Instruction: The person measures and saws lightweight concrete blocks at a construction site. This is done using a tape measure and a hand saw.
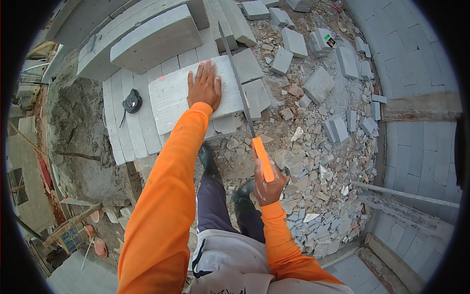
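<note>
My left hand point(204, 88) lies flat with fingers stretched out on a pale concrete block point(166, 100). That block rests on a layer of narrower blocks point(140, 132). In my right hand point(269, 181) is the orange handle of a handsaw point(263, 159), with the fingers wrapped round it. The long thin blade runs up and away along the right end of the block, overlapping its edge in this view. A dark tape measure point(132, 101) sits on the blocks left of my left hand.
Larger blocks point(156, 41) stand behind the work surface. Broken pieces and rubble point(308, 171) cover the ground on the right, with several cut blocks point(318, 85) among them. A block wall point(416, 59) bounds the right side. Wet mortar point(78, 127) is heaped at left.
</note>
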Demonstrator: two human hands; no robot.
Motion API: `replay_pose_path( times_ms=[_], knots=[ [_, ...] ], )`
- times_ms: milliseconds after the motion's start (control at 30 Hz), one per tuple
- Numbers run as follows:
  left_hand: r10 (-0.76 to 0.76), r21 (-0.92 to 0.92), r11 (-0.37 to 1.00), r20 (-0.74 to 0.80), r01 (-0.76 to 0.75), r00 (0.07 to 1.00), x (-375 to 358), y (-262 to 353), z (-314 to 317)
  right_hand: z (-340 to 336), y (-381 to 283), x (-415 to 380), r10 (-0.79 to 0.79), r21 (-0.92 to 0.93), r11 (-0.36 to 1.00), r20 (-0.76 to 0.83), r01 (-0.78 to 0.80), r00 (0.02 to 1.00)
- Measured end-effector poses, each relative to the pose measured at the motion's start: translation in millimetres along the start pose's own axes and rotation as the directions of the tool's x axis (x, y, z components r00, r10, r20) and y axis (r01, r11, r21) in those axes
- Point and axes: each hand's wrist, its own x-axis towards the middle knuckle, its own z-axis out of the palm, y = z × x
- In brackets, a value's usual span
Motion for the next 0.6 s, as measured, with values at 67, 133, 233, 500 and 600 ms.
replay_pose_path(
  times_ms=[67,133,233,500,600],
  knots=[
    [-0.001,-0.004,1.000,-0.005,0.001,1.000,0.9,-1.5,2.0,-5.2,-0.1,-8.8,-0.025,-0.036,0.999,-0.027,0.024,0.999],
    [-0.004,0.006,1.000,-0.005,0.004,1.000,1.7,-0.9,2.5,-0.7,2.8,-8.2,-0.031,-0.045,0.999,-0.027,0.030,0.999],
    [-0.009,-0.004,1.000,0.010,0.009,1.000,1.5,-1.0,0.0,7.4,-5.9,13.4,0.012,-0.030,0.999,0.029,-0.011,0.999],
    [0.005,-0.008,1.000,-0.010,-0.005,1.000,2.9,-3.0,4.2,-0.3,9.6,-17.0,0.041,-0.020,0.999,-0.007,-0.042,0.999],
    [0.001,0.023,1.000,0.004,-0.001,1.000,-0.7,-2.1,2.7,10.0,-0.4,0.7,0.009,-0.001,1.000,-0.027,-0.009,1.000]
  ],
)
